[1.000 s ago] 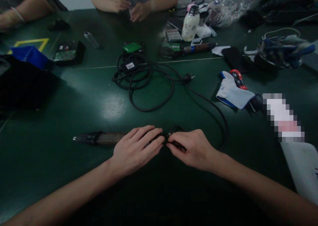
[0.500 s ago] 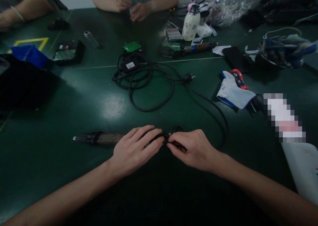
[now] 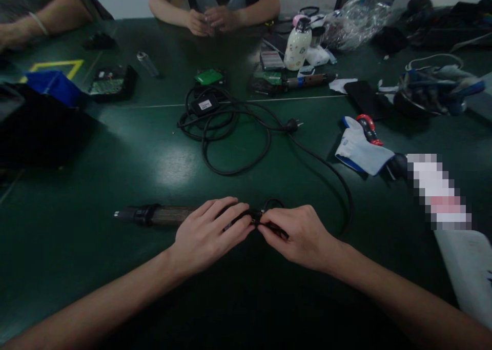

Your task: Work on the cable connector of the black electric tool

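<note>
An electric screwdriver [image 3: 169, 215] with a black nose and brownish body lies on the green table, its tip pointing left. My left hand [image 3: 215, 232] is closed over its rear half, the fingers curled toward the cable end. Right beside those fingertips, my right hand [image 3: 298, 234] pinches the black cable [image 3: 273, 202] where it meets the screwdriver's back end. The fingers hide most of the joint, so I cannot tell whether the plug is fully seated. From there the cable curves right and back to loose coils around a black box with a white label [image 3: 205, 104].
A mains plug [image 3: 294, 125] lies beside the coils. At right are a white and blue glove [image 3: 361, 150] and a white case [image 3: 465, 268]. Farther back stand a bottle [image 3: 298, 45], circuit boards [image 3: 209, 77] and another screwdriver [image 3: 307, 81]. Across the table are a co-worker's hands [image 3: 213, 21].
The camera view has shifted slightly, so the scene sits a little lower. My hands keep nearly the same hold on the screwdriver and cable. The co-worker's hands opposite have moved slightly.
</note>
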Available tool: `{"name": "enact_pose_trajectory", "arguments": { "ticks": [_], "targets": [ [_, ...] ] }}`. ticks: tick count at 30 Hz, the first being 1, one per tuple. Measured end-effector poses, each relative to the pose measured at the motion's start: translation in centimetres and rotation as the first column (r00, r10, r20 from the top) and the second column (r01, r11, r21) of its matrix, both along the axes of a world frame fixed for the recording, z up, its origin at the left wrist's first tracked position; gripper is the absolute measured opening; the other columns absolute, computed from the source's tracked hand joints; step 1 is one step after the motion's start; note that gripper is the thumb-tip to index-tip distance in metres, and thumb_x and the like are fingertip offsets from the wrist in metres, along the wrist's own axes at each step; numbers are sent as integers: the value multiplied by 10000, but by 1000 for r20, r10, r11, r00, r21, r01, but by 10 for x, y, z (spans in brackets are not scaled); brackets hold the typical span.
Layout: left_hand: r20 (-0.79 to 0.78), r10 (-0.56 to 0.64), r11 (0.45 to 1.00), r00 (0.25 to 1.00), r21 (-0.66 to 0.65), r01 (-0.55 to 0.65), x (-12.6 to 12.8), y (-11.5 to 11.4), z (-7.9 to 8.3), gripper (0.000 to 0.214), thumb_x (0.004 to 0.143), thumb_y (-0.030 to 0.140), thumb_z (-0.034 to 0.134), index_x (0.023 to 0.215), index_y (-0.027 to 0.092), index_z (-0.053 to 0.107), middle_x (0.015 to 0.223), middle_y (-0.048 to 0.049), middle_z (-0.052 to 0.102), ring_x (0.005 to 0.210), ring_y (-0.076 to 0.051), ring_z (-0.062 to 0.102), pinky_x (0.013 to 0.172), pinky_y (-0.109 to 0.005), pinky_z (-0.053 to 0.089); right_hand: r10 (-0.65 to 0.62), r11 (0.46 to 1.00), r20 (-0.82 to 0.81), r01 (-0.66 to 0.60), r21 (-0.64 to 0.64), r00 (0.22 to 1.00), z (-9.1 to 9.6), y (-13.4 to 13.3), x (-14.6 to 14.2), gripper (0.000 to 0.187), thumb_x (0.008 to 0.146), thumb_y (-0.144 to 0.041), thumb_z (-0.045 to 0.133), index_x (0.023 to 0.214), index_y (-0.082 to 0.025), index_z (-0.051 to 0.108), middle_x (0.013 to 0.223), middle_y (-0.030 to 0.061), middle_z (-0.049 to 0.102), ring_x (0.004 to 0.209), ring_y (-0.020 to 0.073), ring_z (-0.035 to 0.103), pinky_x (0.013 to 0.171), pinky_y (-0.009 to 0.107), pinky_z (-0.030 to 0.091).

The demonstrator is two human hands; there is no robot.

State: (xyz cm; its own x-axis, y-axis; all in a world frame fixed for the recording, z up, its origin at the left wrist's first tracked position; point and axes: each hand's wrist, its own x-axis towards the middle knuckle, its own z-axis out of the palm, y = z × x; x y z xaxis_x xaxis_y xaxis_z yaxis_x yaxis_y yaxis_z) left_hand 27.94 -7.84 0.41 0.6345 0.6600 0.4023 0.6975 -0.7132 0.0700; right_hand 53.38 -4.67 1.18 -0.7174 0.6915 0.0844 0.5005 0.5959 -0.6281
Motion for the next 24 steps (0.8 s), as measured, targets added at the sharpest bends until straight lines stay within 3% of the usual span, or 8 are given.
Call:
{"name": "enact_pose_trajectory", "arguments": {
  "ticks": [9,18,24],
  "targets": [
    [-2,-52,997,999,-64,51,-1,3,1,230,1011,244,633,1229,179,669,1309,-65,721,1197,-229,684,1029,-386,559,-8,999,6,9,-34,1000,-1,1,-1,131,1046,-270,586,975,-192,664,827,7,715,639,131,621,606,264,397],
    [71,-50,937,996,-341,72,-1,33,25,132,1044,300,571,1135,230,639,1092,-4,739,958,-159,715,852,-312,572,-49,988,-65,39,-148,997,7,10,-4,134,1061,-229,582,1013,-203,704,917,31,775,749,170,721,651,264,499],
    [62,-53,921,997,-383,73,-3,35,26,136,1033,329,581,1121,234,622,1099,-5,728,969,-181,705,838,-333,548,-34,989,-55,26,-149,998,9,16,-7,140,1063,-237,587,983,-208,698,939,32,769,777,168,716,677,262,491]
  ]
}}
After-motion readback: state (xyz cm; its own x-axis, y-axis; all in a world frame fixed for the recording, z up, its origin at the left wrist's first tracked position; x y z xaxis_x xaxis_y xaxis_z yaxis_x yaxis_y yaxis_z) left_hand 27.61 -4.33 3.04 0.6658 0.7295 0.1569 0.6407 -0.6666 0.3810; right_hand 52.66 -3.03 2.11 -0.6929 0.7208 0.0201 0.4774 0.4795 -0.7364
